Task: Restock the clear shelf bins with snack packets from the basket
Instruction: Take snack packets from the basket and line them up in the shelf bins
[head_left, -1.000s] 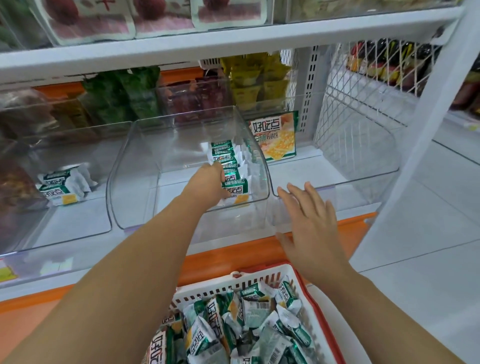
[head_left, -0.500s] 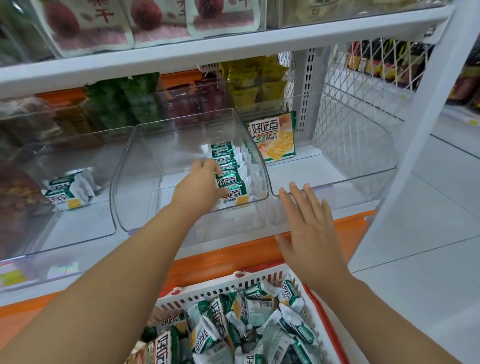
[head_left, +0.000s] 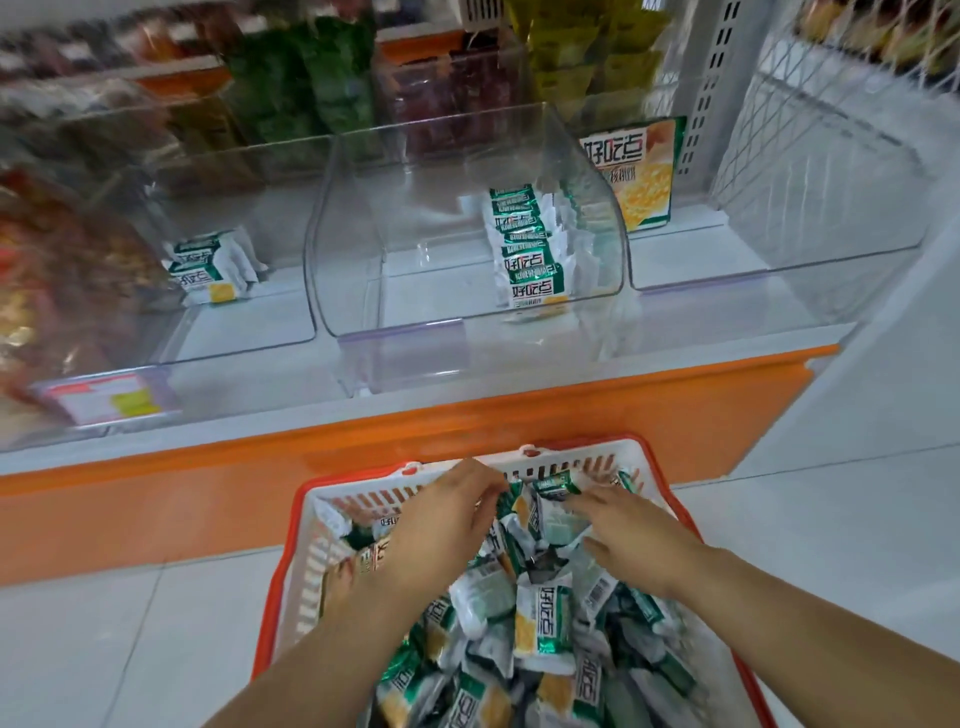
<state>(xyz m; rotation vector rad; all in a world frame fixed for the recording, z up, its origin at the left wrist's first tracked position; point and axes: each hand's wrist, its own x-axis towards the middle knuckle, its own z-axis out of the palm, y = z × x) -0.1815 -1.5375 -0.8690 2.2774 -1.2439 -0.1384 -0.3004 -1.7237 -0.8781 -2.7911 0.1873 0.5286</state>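
Early on: mid bin (head_left: 363, 291) holds one row of pkts (head_left: 524, 249), left bin (head_left: 260, 332) only a couple. Basket (head_left: 291, 525) heaped full. Left hand (head_left: 441, 525) curls into the pile — can't tell if it's got one; right hand (head_left: 634, 535) lies flat, loose, holding nothing.

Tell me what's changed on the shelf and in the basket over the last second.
The left hand withdrew from the packet row in the middle bin and dropped to the basket; the right hand came down from the bin front onto its loose packets. The row and the two packets in the left bin stayed put.
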